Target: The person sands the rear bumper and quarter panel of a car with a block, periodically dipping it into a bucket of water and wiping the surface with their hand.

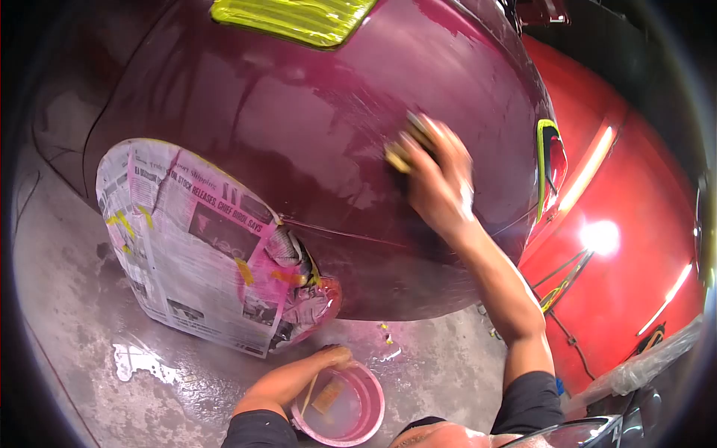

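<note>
My right hand (441,175), smeared by motion, is closed on a small sanding pad (399,158) with a yellowish edge and presses it against the glossy maroon car body (314,142). Pale streaks mark the paint just above the pad. My left hand (336,356) is down near the floor, fingers wrapped on the rim of a pink bucket (373,396). Cloudy water fills the bucket's bottom, with a tan sponge-like block (327,396) in it. A thin yellowish strip (308,392) leans inside the bucket by its left wall.
Newspaper (198,261) with pink overspray covers the wheel area at left. Yellow tape masks a light (295,19) at the top and another (549,160) at right. A red car panel (627,216) stands close on the right. Water (142,362) wets the concrete floor.
</note>
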Available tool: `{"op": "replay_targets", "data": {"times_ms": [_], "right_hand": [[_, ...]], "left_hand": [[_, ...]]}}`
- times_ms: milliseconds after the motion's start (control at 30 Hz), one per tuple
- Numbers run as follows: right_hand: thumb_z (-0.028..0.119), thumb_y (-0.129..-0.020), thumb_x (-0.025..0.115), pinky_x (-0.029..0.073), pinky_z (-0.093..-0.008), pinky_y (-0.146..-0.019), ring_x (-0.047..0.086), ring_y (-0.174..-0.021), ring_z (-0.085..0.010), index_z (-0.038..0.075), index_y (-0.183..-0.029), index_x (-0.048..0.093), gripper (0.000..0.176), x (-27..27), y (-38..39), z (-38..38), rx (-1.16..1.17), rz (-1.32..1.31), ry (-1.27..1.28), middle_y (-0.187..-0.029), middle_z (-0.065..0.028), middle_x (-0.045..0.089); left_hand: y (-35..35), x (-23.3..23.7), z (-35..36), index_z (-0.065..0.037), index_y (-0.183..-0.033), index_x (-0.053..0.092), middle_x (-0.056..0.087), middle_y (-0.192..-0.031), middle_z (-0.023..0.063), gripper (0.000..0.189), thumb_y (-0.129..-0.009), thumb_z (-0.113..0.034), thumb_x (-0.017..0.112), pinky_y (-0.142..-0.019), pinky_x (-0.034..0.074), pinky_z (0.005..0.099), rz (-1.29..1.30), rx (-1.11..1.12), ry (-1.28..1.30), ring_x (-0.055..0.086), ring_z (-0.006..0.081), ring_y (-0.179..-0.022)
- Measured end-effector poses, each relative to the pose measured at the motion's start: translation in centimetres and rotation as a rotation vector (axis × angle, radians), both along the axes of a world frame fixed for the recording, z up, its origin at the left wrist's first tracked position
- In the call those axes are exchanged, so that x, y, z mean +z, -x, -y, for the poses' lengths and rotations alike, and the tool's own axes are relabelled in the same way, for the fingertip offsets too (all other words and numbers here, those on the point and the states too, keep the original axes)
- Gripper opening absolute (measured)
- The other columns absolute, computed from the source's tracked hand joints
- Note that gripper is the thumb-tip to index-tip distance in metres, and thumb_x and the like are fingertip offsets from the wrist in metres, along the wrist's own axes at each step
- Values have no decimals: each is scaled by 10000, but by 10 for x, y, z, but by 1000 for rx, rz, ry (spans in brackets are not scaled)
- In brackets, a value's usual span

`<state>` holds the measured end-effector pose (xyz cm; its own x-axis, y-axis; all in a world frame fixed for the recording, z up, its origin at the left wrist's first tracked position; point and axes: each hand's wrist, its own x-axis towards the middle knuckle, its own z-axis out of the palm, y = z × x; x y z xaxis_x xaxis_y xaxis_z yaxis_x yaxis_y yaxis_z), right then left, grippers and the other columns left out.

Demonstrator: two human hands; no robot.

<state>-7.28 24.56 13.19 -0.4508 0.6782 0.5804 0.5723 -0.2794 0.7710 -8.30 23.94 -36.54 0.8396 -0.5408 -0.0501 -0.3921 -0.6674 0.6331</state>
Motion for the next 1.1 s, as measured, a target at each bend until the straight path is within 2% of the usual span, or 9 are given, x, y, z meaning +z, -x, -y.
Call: {"op": "replay_targets", "data": {"times_ms": [100,200,300,400,533,633,733,900,1100], "right_hand": [[35,-853,667,463,-499,-1017,569,-1196,-410,97,-1156,650,310,26,22,-106,51,-6,-28,-1337,-171,577],[7,-822,671,471,-497,-1020,582,-1206,-400,103,-1175,662,367,8,21,-38,-94,-13,53,-1318,-170,602],[-28,-706,743,518,-544,-943,633,-1131,-433,69,-1159,684,467,-44,-36,140,-271,-156,124,-1267,-243,613],[-32,-706,740,522,-527,-940,643,-1113,-424,59,-1119,699,425,-45,-20,124,-140,-16,125,-1260,-239,619],[-26,-741,703,489,-500,-1003,591,-1210,-387,62,-1138,699,406,-36,20,-24,-68,-35,107,-1355,-221,574],[-4,-727,710,480,-530,-1006,554,-1244,-375,77,-1186,685,467,-45,8,40,-183,-46,133,-1377,-194,546],[21,-799,751,535,-528,-903,616,-1124,-403,58,-1215,627,436,-74,-50,180,-159,89,92,-1249,-212,602],[-20,-723,681,498,-538,-978,595,-1187,-400,46,-1120,697,403,-53,15,37,-117,-111,172,-1317,-228,588],[26,-712,718,516,-537,-957,609,-1153,-416,30,-1088,708,376,-88,-40,175,-198,37,85,-1311,-238,567]], "left_hand": [[-21,-33,10,-91,-1016,776,734,-1001,208,569,-924,-612,567,-862,532,511,-7,-65,8,700,406,-977],[-23,-38,14,-106,-1006,780,737,-998,201,545,-926,-602,571,-863,536,508,-10,-96,39,706,397,-971],[-21,-45,9,-107,-983,784,741,-974,193,556,-931,-612,558,-839,541,506,35,-46,40,709,406,-931],[-4,-31,10,-114,-987,785,742,-986,187,571,-931,-627,541,-827,546,512,20,-6,-4,711,402,-938],[-24,-51,20,-88,-935,775,731,-908,214,563,-928,-612,568,-769,536,515,23,-88,47,713,399,-876],[-30,-62,21,-88,-876,772,725,-832,213,549,-928,-600,580,-739,535,508,110,-101,67,716,384,-813],[-11,-1,3,-153,-1050,780,736,-1067,170,574,-912,-657,543,-890,532,498,-99,8,2,703,368,-1017],[-26,-43,13,-75,-909,753,732,-897,192,551,-925,-603,596,-786,524,492,16,-78,50,709,358,-866],[-18,-10,-2,-80,-970,764,739,-935,182,560,-920,-609,591,-787,525,487,-71,-70,32,712,365,-891]]}}
